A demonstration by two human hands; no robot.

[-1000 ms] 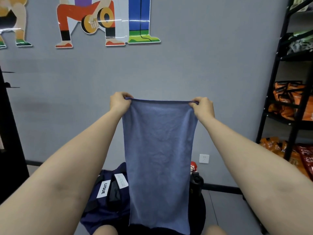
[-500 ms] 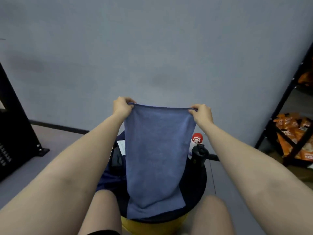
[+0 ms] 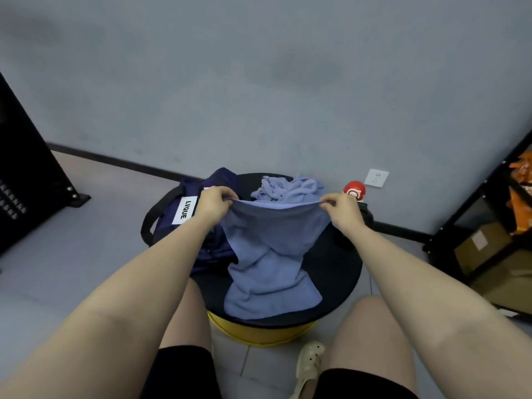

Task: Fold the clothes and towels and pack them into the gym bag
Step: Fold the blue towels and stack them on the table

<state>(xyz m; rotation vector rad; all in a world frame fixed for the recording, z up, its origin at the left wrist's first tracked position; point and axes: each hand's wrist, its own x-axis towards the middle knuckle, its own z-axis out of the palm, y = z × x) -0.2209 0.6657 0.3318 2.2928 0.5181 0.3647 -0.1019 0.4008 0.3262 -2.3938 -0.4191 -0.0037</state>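
Note:
A blue towel [image 3: 270,263] hangs from both my hands over a round black table [image 3: 339,272]. My left hand [image 3: 214,201] pinches its top left corner and my right hand [image 3: 339,208] pinches the top right corner. The towel's lower half lies crumpled on the tabletop. A navy gym bag [image 3: 184,214] with a white label and black straps sits on the table's left side, partly behind my left forearm. A second crumpled light-blue cloth [image 3: 288,190] lies at the table's far edge.
A bottle with a red cap [image 3: 354,191] stands at the table's far right. The table has a yellow base [image 3: 259,334]. A black rack [image 3: 26,180] stands at the left, black shelving [image 3: 486,214] with a cardboard box at the right. The grey wall is close behind.
Both hands have lowered the towel from held up in the air down onto the table, so its lower half now rests crumpled on the top. The camera has tilted downward.

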